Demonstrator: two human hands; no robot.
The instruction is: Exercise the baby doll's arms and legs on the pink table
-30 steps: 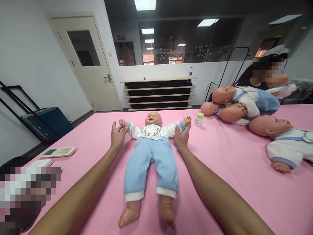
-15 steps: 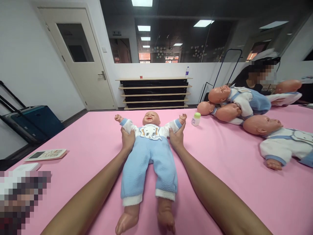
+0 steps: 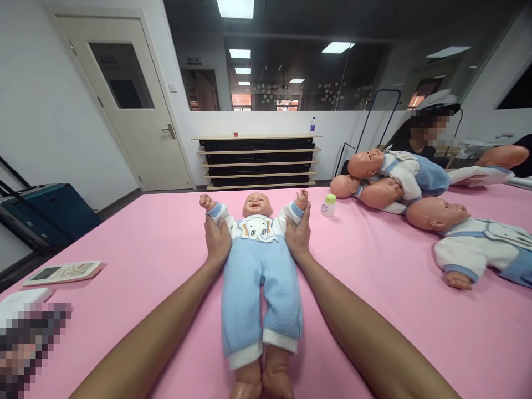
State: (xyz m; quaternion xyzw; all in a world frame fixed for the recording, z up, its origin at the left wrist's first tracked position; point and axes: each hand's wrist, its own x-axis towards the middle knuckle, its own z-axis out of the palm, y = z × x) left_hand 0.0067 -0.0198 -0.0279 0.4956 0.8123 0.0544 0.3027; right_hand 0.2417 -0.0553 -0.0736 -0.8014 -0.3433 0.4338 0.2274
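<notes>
A baby doll [image 3: 262,277] lies on its back on the pink table cover [image 3: 174,238], head away from me. It wears blue trousers and a white top with an elephant on the chest. My left hand [image 3: 216,239] is closed around the doll's sleeved arm on the left. On the other side my right hand [image 3: 298,231] grips the doll's other arm, thumb toward the chest. Both doll arms are spread out and raised, with the small fists showing above my hands. The doll's feet are partly cut off by the lower frame edge.
A white jar with a green lid [image 3: 328,205] stands right of the doll. Several more dolls [image 3: 440,216] lie piled at the right, near a person [image 3: 424,133]. At the left are a remote-like device [image 3: 64,272] and a white box [image 3: 25,299].
The doll's arms have come slightly closer together, my hands moving with them. Its legs have swung right and drawn together. The view has tilted up and turned a little right.
</notes>
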